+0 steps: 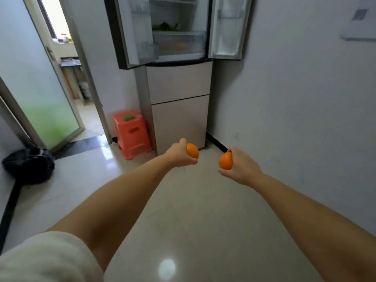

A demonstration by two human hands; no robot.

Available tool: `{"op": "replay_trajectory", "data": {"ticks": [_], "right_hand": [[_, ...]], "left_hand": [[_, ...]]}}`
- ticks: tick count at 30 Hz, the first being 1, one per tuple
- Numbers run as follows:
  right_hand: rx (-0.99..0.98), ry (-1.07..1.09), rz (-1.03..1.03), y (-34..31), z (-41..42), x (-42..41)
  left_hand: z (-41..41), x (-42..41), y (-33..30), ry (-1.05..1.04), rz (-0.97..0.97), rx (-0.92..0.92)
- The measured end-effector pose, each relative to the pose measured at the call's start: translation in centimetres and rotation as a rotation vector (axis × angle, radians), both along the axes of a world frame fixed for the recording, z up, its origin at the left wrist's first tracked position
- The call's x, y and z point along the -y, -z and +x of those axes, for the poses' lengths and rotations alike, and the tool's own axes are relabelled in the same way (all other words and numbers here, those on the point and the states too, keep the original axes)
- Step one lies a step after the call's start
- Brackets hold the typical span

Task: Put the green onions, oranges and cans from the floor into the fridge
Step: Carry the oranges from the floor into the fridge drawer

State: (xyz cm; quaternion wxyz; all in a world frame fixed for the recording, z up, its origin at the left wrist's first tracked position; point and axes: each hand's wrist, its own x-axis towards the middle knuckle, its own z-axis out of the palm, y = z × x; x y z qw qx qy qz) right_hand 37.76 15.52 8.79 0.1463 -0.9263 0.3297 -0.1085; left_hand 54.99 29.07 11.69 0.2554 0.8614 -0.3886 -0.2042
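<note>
Two oranges were held out toward the open fridge (179, 82): one orange (192, 151) was clasped in the curled fingers of the left hand (180, 152), the other orange (225, 161) in those of the right hand (241, 166). Green leaves (165, 27), judged to be the green onions, were already seen on a shelf, and an orange blur in the drawer (179, 44) below. No cans could be seen; the task was judged partly complete.

Fridge (179, 82) top cut off by frame edge; crisper drawer (179, 42) contents blurred; green leaves (165, 27) indistinct.
</note>
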Motion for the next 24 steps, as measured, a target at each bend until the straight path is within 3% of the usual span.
{"op": "replay_trajectory", "data": {"ticks": [8,16,24], "right_hand": [[0.056,0.009,0.020,-0.5,2.7,10.8],[-0.003,-0.081,-0.055,-2.7,12.1,23.1],[0.105,-0.034,-0.019,-7.4,22.3,36.2]], "left_hand": [[3.3,11.1,-0.8,0.021,0.002,0.104],[12.5,23.8,-1.3,0.023,-0.010,0.114],[22.8,35.6,-4.9,0.030,-0.054,0.097]]}}
